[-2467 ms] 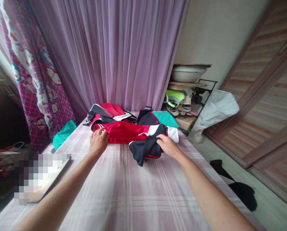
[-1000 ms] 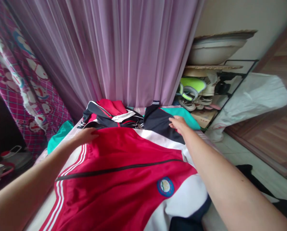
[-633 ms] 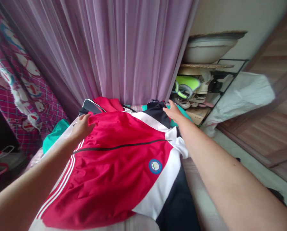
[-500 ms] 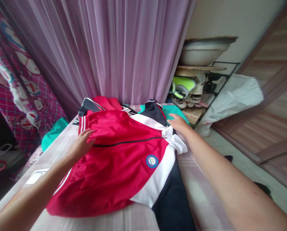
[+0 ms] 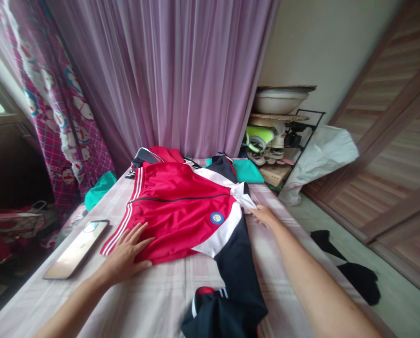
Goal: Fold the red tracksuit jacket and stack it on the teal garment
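Observation:
A red, white and navy sports jacket [image 5: 181, 213] lies spread flat on the checked bed sheet [image 5: 153, 300], with a round blue badge on its chest. My left hand [image 5: 128, 251] rests flat on its lower red hem, fingers spread. My right hand [image 5: 263, 216] lies at the jacket's right edge, touching the white part near the collar; its fingers are mostly hidden. A navy sleeve [image 5: 227, 291] trails toward me.
More clothes [image 5: 160, 156], red, navy and teal, are piled at the far end by the purple curtain [image 5: 167, 75]. A phone [image 5: 78, 248] lies at my left. A shoe rack [image 5: 280, 141] with a basin, a white bag [image 5: 322, 157] and dark cloth [image 5: 354, 274] on the floor are at my right.
The jacket went from a bundle to spread flat. Both hands slid back toward me along it, the left down to the hem, the right down the right edge.

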Tool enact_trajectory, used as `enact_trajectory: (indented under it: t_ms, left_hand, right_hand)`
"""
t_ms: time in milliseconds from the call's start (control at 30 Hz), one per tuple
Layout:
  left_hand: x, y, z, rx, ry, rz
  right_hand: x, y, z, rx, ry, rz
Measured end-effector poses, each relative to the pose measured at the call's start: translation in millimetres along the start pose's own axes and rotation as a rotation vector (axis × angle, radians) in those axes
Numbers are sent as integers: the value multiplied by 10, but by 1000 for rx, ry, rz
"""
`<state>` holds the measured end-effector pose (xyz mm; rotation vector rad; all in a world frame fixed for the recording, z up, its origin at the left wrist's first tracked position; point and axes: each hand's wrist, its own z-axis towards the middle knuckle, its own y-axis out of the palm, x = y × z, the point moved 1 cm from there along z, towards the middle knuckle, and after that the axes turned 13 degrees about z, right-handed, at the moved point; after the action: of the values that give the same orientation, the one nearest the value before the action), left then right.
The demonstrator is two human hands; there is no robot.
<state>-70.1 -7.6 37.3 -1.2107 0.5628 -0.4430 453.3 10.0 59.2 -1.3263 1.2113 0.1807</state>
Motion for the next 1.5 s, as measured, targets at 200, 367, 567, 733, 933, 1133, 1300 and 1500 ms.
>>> enact_trajectory:
  t_ms: [200,367,567,733,933,1133,1300,1500]
  left_hand:
    - [382,-139,-18,49,95,-69]
    - [650,-249,103,-3,121,-177]
    - [544,-127,-7,-45,128,-151]
    - [528,-3,-68,17,105,-165]
    - [603,2,-52,40,64,-160]
    - [632,-8,-57,79,71,-148]
    - [638,9,-89,120,70,-103]
    - [664,-19,-161,370,-9,26]
  right_hand:
    - [54,-504,232,241,3,-103]
    - [157,-398,104,241,-11,-179]
    - [246,-174,-525,68,-140,-321]
    - [253,-241,-1074,-279,-230,-194]
    - [117,-268,-1713,-990,-318,-161]
    - [-113,21,-1680,-1129,-342,-157]
    - [-537,-89,-862,-427,-445,641]
    - [-208,-275,-252,257,-452,675]
